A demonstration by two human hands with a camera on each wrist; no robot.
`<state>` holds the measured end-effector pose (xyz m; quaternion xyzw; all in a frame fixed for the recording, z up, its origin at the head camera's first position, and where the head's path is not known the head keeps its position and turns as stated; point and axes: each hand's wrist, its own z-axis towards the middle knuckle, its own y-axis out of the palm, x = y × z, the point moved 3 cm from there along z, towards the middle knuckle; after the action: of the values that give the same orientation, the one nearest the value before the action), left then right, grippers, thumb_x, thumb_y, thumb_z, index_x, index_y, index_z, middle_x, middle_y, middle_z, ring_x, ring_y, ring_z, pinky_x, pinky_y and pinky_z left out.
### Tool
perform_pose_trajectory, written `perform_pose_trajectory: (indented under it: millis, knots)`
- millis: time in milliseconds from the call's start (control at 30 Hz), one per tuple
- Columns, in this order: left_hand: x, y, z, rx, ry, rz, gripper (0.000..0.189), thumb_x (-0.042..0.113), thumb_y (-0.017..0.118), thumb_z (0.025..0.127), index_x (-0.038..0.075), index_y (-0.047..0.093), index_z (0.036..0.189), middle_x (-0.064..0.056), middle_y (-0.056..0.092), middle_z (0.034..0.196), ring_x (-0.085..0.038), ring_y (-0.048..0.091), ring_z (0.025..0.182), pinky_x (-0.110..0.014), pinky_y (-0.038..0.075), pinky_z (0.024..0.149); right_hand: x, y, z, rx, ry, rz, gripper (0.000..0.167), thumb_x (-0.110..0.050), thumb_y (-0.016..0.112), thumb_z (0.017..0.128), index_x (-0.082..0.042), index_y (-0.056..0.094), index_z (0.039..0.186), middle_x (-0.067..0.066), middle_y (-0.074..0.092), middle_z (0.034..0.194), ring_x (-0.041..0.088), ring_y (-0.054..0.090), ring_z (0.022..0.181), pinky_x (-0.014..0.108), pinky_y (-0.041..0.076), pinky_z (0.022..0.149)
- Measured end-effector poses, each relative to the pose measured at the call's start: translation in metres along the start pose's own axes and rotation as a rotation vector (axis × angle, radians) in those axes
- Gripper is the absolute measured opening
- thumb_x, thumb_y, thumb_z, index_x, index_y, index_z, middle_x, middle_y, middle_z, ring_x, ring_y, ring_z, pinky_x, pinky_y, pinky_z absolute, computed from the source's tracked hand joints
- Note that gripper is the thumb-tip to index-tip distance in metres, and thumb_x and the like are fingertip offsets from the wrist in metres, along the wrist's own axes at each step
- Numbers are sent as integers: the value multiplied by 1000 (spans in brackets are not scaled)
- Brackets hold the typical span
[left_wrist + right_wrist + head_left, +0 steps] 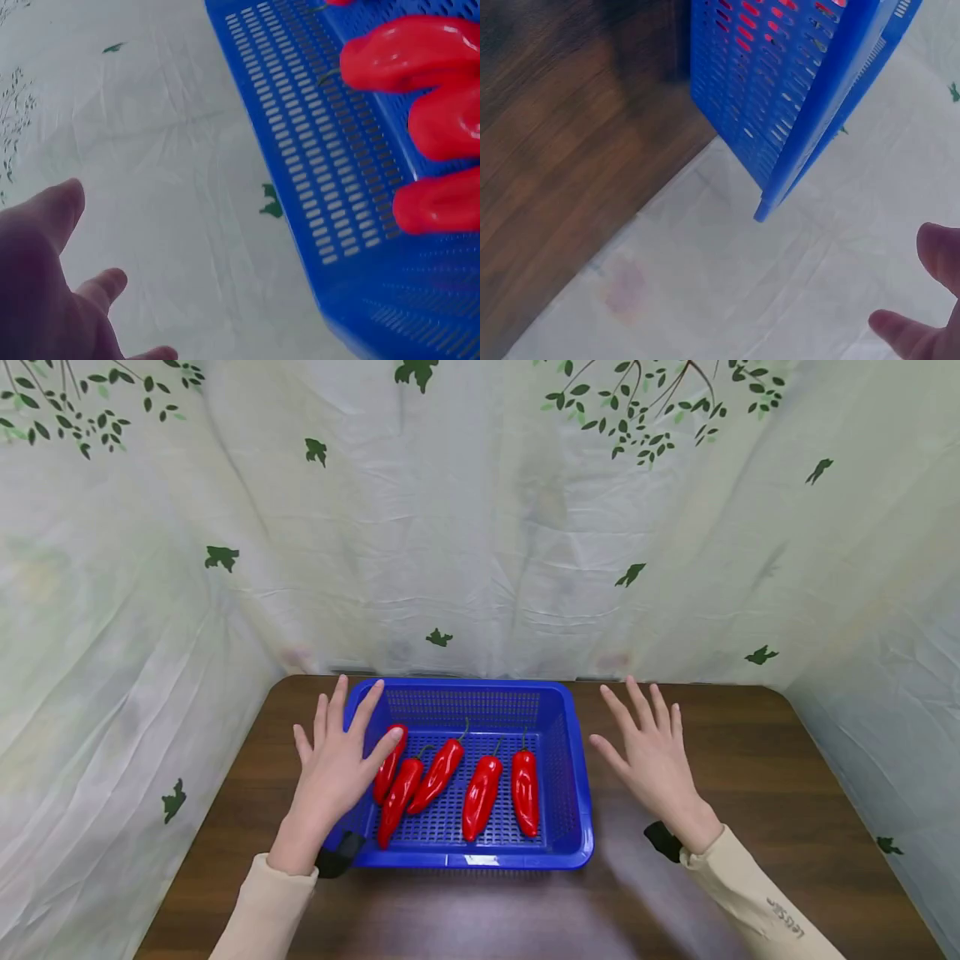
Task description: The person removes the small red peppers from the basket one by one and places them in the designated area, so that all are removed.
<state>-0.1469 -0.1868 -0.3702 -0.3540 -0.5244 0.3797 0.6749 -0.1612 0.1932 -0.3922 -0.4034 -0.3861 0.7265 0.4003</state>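
Note:
A blue plastic basket [465, 860] with slotted walls stands on the wooden table, holding several red chili peppers [482, 797] with thin green stems. Over the basket's left side, my left hand [333, 768] is spread with its fingers straight, overlapping the rim in the head view and holding nothing. Beyond the right side of the basket my right hand [656, 760] is held out with fingers spread, nothing in it. The left wrist view shows the left fingers apart from the basket wall [300, 142]. In the right wrist view, right fingertips [889, 322] are away from the basket corner.
The brown wooden table [750, 802] reaches out on both sides of the basket. White cloth [487, 527] printed with green leaves and birds hangs behind the table and along both sides. A black band [341, 856] is on the left wrist, another [663, 841] on the right.

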Motion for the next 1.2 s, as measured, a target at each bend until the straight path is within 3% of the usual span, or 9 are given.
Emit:
perform_pose_trajectory:
  millis: [233,500,767,967,1200]
  knots:
    - [-19,-16,2,-39,-14,-107,67,49,46,97,24,22,153,-20,11,156,-52,21,134,-74,20,96,-6,0,5,9,-57,38,62,-35,61,92,-16,39,146,19,27,151,44,16,138,63,8,107]
    - [-50,-26,5,-79,-19,-328,63,34,50,99,10,25,151,-24,27,150,-48,30,131,-65,28,99,-14,-1,10,23,-105,209,62,-25,65,91,-9,40,145,20,31,149,41,26,136,57,20,108]
    - [-74,-30,3,-150,-113,-485,63,31,51,99,10,24,151,-28,31,146,-47,44,123,-60,43,87,-23,-2,13,-51,-57,403,62,-22,64,92,-11,38,146,12,31,150,31,31,136,54,32,102]
    - [-87,-26,2,-216,-123,-540,63,29,50,99,8,22,152,-30,30,145,-46,48,119,-51,46,88,-27,-2,16,-83,-34,449,63,-18,66,90,-10,38,146,14,34,148,31,32,135,54,31,104]
    - [-96,-20,2,-313,-107,-614,66,25,51,99,7,18,153,-33,28,145,-47,45,122,-56,42,93,-31,0,17,-117,-3,523,61,-16,66,90,-8,40,145,13,42,143,31,42,128,53,33,103]
